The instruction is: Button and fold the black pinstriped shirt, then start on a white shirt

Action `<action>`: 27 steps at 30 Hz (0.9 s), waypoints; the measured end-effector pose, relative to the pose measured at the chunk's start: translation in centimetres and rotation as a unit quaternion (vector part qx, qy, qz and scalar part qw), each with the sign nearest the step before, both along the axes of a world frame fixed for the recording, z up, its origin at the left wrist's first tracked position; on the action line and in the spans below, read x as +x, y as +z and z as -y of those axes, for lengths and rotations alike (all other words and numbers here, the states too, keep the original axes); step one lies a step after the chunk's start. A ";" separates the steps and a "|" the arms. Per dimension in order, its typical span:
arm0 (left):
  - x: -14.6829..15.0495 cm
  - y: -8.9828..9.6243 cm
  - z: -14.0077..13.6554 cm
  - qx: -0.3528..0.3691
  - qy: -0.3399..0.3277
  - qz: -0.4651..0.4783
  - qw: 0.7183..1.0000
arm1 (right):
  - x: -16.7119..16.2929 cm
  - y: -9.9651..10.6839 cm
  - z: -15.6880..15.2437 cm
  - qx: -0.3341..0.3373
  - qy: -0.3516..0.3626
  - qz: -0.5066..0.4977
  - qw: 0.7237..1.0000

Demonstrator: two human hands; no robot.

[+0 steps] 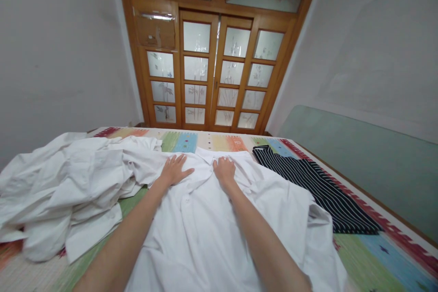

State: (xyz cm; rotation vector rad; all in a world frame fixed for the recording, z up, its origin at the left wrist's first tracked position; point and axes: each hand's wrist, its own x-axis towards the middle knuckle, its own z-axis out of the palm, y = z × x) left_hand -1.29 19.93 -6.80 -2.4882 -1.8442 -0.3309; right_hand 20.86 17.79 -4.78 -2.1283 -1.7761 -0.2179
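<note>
A white button-up shirt lies spread out on the bed in front of me, its collar at the far end and its button front facing up. My left hand rests flat on the shirt just left of the collar, fingers stretched out and thumb apart. Close to the collar opening, my right hand has its fingers curled down on the cloth and grips the shirt near the top of the button edge. My forearms hide parts of the shirt front.
A crumpled pile of white clothing lies at the left. Folded black cloth with white stripes lies at the right. Beneath them is a colourful patterned bedspread. A pale green headboard borders the right side; wooden glass-paned doors stand beyond.
</note>
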 end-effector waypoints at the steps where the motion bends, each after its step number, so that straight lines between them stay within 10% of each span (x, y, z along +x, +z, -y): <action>1: -0.1 -0.1 0.1 0.017 -0.004 0.006 1.000 | 0.0 0.1 -0.1 -0.005 -0.003 -0.003 1.000; 27: -0.2 2.3 -1.4 -0.098 0.071 -0.032 0.992 | 0.5 0.0 0.4 -0.024 0.036 -0.031 0.999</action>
